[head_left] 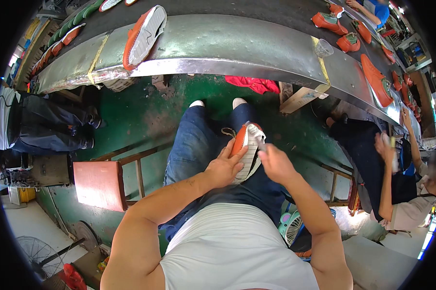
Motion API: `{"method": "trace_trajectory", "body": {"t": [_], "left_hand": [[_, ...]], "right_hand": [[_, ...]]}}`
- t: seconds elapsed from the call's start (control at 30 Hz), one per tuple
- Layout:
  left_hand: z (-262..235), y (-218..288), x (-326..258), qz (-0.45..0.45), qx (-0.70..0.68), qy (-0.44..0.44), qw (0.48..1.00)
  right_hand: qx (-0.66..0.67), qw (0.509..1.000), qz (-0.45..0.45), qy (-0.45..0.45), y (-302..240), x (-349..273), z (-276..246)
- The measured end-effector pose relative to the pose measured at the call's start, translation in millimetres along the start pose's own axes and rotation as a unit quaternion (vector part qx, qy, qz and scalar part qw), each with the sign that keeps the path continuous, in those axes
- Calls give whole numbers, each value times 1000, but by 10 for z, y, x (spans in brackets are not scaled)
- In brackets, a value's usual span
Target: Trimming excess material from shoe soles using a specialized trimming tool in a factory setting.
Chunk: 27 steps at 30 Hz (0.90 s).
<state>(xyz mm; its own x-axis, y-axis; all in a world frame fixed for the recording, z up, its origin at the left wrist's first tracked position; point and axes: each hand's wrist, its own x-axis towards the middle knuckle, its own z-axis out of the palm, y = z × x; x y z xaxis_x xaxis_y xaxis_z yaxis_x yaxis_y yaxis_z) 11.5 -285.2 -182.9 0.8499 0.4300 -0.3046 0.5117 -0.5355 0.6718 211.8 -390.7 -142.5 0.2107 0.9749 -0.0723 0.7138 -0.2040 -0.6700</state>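
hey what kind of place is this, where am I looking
Most likely a shoe factory assembly line. A long metal conveyor table carries many orange shoes, the left hand holds an orange shoe sole-up on the lap, and a co-worker sits alongside.

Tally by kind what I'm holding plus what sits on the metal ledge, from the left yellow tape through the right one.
Orange shoes: 2, the held shoe in the left hand and the ledge shoe on the metal ledge
Clear cup: 1
Total: 3
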Motion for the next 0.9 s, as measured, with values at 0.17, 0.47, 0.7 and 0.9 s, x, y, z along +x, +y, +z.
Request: {"method": "trace_trajectory", "body": {"t": [0.17, 0.47, 0.7, 0.9], "left_hand": [[213, -223, -136, 59, -12, 37, 997], [369, -319, -329, -99, -312, 69, 942], [-56, -290, -376, -51, -161, -87, 982], [-1098, 275, -451, 113, -36, 133, 984]], "right_hand": [[-119, 985, 40, -120, 84, 38, 137], [75, 996, 5, -42, -168, -281, 96], [141, 960, 174, -170, 73, -579, 274], [357, 921, 140, 75, 384, -1160, 617]]}}
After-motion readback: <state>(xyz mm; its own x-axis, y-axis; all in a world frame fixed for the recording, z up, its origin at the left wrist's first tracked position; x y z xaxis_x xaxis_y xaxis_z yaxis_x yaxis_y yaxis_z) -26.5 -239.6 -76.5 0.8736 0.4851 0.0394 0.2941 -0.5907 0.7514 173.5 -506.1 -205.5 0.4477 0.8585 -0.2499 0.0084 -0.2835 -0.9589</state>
